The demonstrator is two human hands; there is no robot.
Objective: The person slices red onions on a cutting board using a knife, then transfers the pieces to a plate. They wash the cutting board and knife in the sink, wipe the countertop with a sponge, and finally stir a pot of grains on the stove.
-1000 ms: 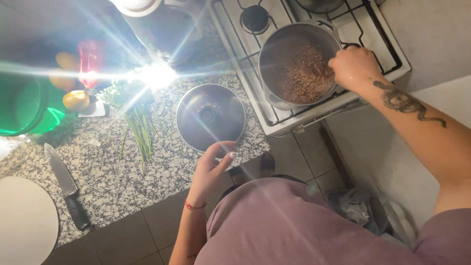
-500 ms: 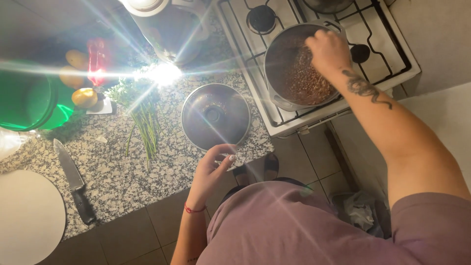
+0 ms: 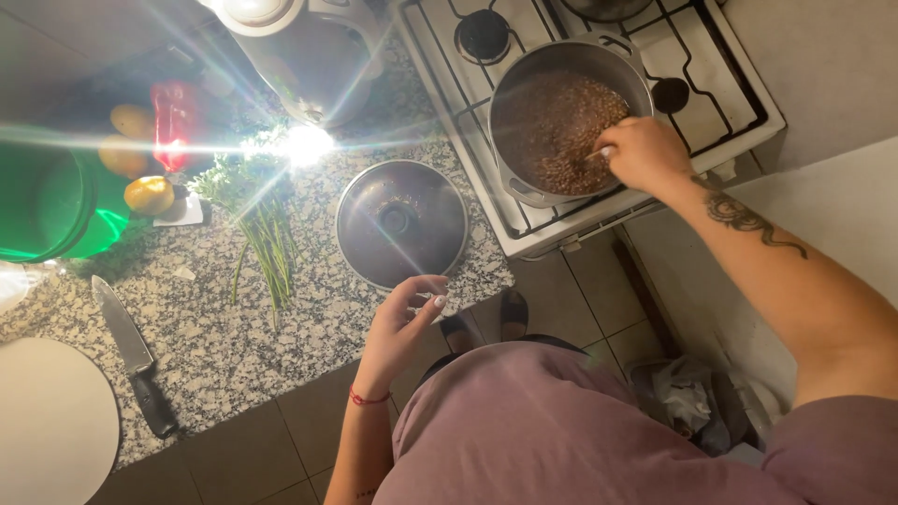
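Your right hand [image 3: 644, 152] is clenched on a utensil mostly hidden in the pot [image 3: 569, 117] on the stove, its direction unclear, while your left hand [image 3: 398, 329] hangs loose by the counter [image 3: 215, 355].

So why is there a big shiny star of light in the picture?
In the head view, a bright glare bursts over the granite counter, throwing streaks across the green bowl and washing out the herbs. The pot under the right hand and the lid near the left hand stay clear.
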